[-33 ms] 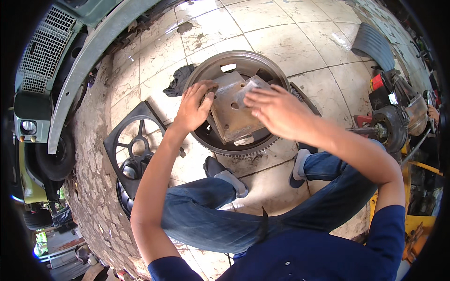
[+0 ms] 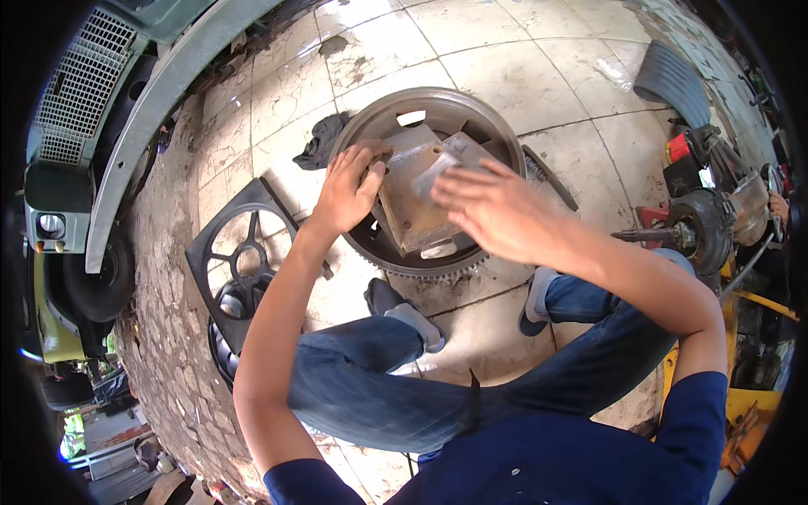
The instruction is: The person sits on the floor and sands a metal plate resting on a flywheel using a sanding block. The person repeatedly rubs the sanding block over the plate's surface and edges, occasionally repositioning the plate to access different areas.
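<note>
A rusty, squarish metal plate [image 2: 407, 208] with holes lies tilted across a large round toothed metal ring [image 2: 497, 126], probably a flywheel, on the floor. My left hand [image 2: 348, 187] is closed on the plate's left upper edge, fingers on the rim and thumb toward the face. Over the plate's right part is my right hand [image 2: 492, 206], its fingers stretched and smeared by motion. They press on a thin grey, sheet-like piece [image 2: 436, 171], partly hidden under the fingertips. Beneath the plate, further metal pieces [image 2: 412, 137] show at the far side.
A black cloth [image 2: 323, 141] lies left of the ring, a dark strip-shaped tool [image 2: 549, 178] right of it. Nearer left is a black fan shroud [image 2: 202, 244]. Machine parts [image 2: 703, 223] stand at the right, a vehicle's bumper [image 2: 160, 109] at the left. My feet flank the ring's near side.
My right hand has slid slightly left and nearer over the plate, the grey piece shifting with it. My left hand keeps its place on the edge.
</note>
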`<state>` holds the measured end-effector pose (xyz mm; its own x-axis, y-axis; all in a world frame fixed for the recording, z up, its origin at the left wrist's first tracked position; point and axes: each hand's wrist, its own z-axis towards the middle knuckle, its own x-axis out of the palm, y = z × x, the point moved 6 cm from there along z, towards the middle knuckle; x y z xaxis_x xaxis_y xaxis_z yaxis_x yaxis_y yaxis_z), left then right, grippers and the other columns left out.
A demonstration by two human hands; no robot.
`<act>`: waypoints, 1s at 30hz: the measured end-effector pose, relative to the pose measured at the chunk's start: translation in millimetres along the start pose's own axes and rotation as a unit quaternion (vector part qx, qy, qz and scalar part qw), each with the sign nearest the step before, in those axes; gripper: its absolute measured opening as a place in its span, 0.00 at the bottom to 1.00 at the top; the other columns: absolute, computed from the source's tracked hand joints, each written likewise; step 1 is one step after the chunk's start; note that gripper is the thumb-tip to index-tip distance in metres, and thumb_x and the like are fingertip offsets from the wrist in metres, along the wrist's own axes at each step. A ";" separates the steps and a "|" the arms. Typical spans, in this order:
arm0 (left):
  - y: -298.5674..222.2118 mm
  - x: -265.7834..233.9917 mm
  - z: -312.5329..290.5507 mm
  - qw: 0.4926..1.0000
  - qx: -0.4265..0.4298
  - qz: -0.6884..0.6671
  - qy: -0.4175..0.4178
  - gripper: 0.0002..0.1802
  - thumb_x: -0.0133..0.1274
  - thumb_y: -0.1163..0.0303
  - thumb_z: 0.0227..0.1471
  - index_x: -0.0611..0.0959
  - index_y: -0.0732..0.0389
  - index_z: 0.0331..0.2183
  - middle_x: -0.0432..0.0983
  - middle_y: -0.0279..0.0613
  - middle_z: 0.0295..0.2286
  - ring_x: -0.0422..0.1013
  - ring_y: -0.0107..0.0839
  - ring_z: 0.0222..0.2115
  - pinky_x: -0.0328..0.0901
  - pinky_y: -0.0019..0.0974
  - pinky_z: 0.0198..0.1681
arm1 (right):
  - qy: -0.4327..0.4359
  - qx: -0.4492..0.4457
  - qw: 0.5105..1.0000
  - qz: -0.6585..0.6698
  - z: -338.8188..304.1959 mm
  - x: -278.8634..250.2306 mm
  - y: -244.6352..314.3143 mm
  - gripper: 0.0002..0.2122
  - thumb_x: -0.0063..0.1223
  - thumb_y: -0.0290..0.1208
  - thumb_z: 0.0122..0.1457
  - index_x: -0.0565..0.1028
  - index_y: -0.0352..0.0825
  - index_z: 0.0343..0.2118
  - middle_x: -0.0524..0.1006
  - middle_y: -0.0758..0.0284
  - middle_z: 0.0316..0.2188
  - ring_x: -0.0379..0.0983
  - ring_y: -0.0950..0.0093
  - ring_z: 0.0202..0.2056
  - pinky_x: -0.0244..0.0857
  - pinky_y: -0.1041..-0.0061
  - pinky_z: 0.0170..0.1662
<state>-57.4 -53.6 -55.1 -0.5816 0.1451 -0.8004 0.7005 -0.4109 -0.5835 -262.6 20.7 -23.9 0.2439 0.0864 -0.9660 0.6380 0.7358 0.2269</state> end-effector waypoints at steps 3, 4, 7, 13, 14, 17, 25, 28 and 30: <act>-2.3 -8.4 5.6 1.000 0.019 0.012 -0.010 0.21 0.40 0.63 0.63 0.78 0.62 0.50 0.71 0.49 0.53 0.65 0.47 0.56 0.56 0.46 0.61 | -0.015 -0.073 0.990 0.119 1.3 -9.2 17.4 0.17 0.43 0.38 0.69 0.75 0.38 0.54 0.72 0.64 0.60 0.64 0.72 0.64 0.50 0.56 0.69; -6.0 -8.8 7.7 0.999 0.034 0.016 -0.016 0.21 0.40 0.65 0.63 0.78 0.64 0.50 0.71 0.52 0.52 0.66 0.49 0.55 0.58 0.45 0.60 | -0.021 -0.090 0.990 0.104 6.5 -6.6 7.8 0.17 0.43 0.38 0.69 0.75 0.38 0.54 0.71 0.64 0.60 0.63 0.72 0.64 0.49 0.57 0.70; -6.9 -8.3 9.2 0.998 0.047 0.037 -0.019 0.20 0.40 0.65 0.63 0.77 0.65 0.51 0.72 0.52 0.52 0.66 0.48 0.54 0.59 0.45 0.60 | -0.006 0.042 0.996 0.073 13.3 -2.9 -36.9 0.17 0.41 0.36 0.69 0.75 0.37 0.54 0.71 0.64 0.61 0.63 0.70 0.64 0.50 0.55 0.69; 3.0 -6.1 7.2 1.000 -0.007 -0.007 0.005 0.21 0.41 0.60 0.63 0.78 0.59 0.51 0.70 0.46 0.54 0.62 0.44 0.59 0.51 0.46 0.64 | -0.016 -0.066 0.994 0.089 -3.7 -7.5 17.0 0.17 0.42 0.38 0.69 0.74 0.39 0.56 0.71 0.67 0.61 0.62 0.71 0.65 0.42 0.51 0.71; 2.4 -5.5 8.2 1.000 -0.007 -0.009 0.004 0.21 0.41 0.60 0.63 0.78 0.59 0.50 0.70 0.46 0.54 0.62 0.44 0.59 0.51 0.46 0.64 | -0.017 -0.084 0.991 0.099 -2.4 -8.4 15.2 0.18 0.42 0.39 0.69 0.74 0.39 0.56 0.70 0.67 0.61 0.61 0.71 0.65 0.41 0.51 0.71; 1.0 -5.8 10.1 1.000 0.007 0.005 -0.004 0.21 0.41 0.60 0.63 0.79 0.59 0.50 0.70 0.46 0.54 0.62 0.44 0.59 0.52 0.46 0.63 | -0.028 0.018 0.998 0.055 11.0 -3.0 -30.5 0.18 0.40 0.38 0.70 0.73 0.39 0.57 0.68 0.67 0.63 0.59 0.72 0.66 0.41 0.51 0.71; 2.8 -5.2 7.9 1.000 0.006 -0.012 -0.002 0.21 0.41 0.61 0.63 0.79 0.60 0.50 0.70 0.46 0.54 0.63 0.45 0.58 0.52 0.45 0.63 | 0.022 -0.065 0.989 0.133 4.8 -6.2 0.5 0.17 0.42 0.38 0.69 0.74 0.39 0.56 0.68 0.69 0.63 0.57 0.73 0.67 0.41 0.55 0.72; -0.8 -6.1 9.6 1.000 0.024 0.015 -0.008 0.20 0.40 0.64 0.64 0.78 0.63 0.50 0.71 0.49 0.53 0.65 0.46 0.56 0.58 0.44 0.60 | 0.004 -0.026 0.989 0.144 11.4 -1.6 -31.7 0.17 0.41 0.38 0.69 0.74 0.38 0.56 0.68 0.69 0.63 0.57 0.73 0.67 0.40 0.56 0.72; -2.8 -7.7 9.0 0.999 0.038 0.031 -0.016 0.19 0.39 0.66 0.65 0.78 0.65 0.50 0.71 0.51 0.52 0.66 0.47 0.55 0.60 0.43 0.59 | 0.022 0.040 0.989 0.138 12.6 -1.1 -41.2 0.18 0.40 0.38 0.70 0.74 0.37 0.55 0.67 0.68 0.63 0.56 0.73 0.67 0.39 0.56 0.72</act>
<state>-58.6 -61.7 -46.1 -0.5527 0.0890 -0.8286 0.7021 -0.4859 -0.5206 -279.9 -18.1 -30.7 0.3860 0.3077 -0.8697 0.6080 0.6241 0.4907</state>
